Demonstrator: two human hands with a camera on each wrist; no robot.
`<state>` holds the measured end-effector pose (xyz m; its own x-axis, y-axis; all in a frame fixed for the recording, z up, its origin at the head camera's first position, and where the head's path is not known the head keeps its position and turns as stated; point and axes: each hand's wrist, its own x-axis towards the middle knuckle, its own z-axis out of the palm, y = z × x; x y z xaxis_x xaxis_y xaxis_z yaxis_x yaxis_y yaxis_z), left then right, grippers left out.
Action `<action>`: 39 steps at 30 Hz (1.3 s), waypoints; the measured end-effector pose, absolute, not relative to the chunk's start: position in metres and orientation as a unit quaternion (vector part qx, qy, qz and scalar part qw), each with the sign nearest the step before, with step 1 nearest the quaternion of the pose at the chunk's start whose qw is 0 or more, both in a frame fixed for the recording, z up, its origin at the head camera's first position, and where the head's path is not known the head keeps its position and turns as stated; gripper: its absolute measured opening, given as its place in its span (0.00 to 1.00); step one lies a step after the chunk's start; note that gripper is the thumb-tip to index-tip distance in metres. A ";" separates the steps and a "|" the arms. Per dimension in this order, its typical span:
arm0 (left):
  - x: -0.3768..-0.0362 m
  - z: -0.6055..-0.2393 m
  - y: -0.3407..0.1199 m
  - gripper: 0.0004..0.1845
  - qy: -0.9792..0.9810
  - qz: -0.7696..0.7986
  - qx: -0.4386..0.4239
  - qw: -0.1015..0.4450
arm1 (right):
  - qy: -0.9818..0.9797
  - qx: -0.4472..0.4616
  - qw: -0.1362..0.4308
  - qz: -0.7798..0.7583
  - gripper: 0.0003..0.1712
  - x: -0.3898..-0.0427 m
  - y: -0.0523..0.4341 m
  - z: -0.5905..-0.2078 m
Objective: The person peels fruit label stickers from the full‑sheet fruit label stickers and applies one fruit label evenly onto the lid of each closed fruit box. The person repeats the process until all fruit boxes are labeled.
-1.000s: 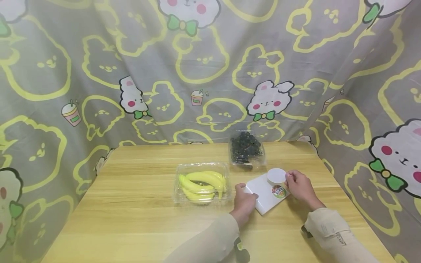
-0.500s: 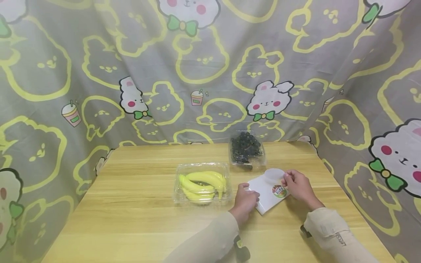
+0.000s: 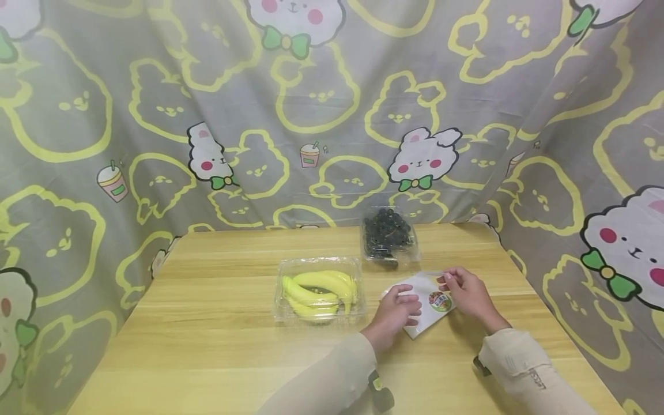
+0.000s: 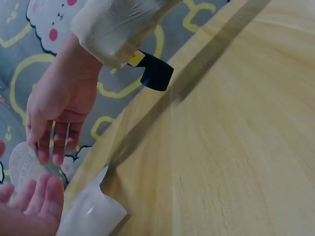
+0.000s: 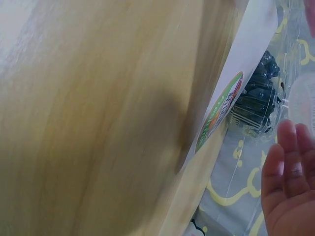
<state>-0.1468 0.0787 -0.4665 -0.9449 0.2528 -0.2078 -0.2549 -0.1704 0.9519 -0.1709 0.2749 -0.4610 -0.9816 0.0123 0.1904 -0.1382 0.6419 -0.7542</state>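
A white sheet (image 3: 427,323) with a glossy surface lies on the table, and one round fruit-patterned sticker (image 3: 440,301) is on it. My right hand (image 3: 469,294) pinches the edge of a thin, pale round sticker (image 4: 25,164) above the sheet. In the left wrist view faint lettering shows through it; in the head view it is nearly edge-on. My left hand (image 3: 391,317) hovers over the sheet's left part, fingers apart and loosely bent, holding nothing. The left wrist view shows the sheet's near edge curling up, and the left hand's fingers (image 4: 47,194) just below the pale sticker.
Left of the sheet stands a clear plastic box (image 3: 282,311) with yellow bananas (image 3: 316,288) inside. Behind the sheet is another clear box (image 3: 412,253) of dark grapes (image 3: 388,230). The wooden table (image 3: 207,346) meets a patterned curtain (image 3: 353,86) at the back and sides.
The pale round sticker has tilted from face-up to nearly edge-on in my right hand's pinch. My left hand has let go of the sheet's left edge and moved up and right over it.
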 end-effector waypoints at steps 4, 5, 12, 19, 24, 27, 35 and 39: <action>-0.146 -0.464 0.078 0.26 0.595 0.779 0.041 0.193 | -0.896 0.040 0.090 0.432 0.20 -0.170 0.273 -0.460; -0.146 -0.464 0.078 0.26 0.590 0.781 0.047 0.199 | -0.896 0.041 0.090 0.434 0.21 -0.169 0.273 -0.459; -0.145 -0.464 0.077 0.29 0.565 0.789 0.074 0.228 | -0.897 0.049 0.092 0.429 0.22 -0.168 0.269 -0.451; -0.146 -0.462 0.074 0.31 0.550 0.796 0.095 0.233 | -0.899 0.051 0.087 0.426 0.20 -0.166 0.268 -0.447; -0.147 -0.460 0.072 0.30 0.553 0.796 0.096 0.229 | -0.893 0.062 0.084 0.438 0.14 -0.165 0.266 -0.446; -0.148 -0.458 0.070 0.29 0.556 0.796 0.094 0.220 | -0.885 0.078 0.069 0.453 0.18 -0.165 0.266 -0.445; -0.153 -0.457 0.068 0.24 0.580 0.787 0.083 0.194 | -0.882 0.090 0.047 0.461 0.16 -0.165 0.262 -0.445; -0.154 -0.457 0.069 0.23 0.583 0.788 0.072 0.186 | -0.873 0.083 0.040 0.479 0.12 -0.166 0.259 -0.446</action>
<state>-0.1539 0.0690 -0.4572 -0.9204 0.3770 -0.1041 -0.2098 -0.2512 0.9449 -0.1656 0.2594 -0.4464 -0.9831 -0.1057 0.1492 -0.1827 0.5273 -0.8298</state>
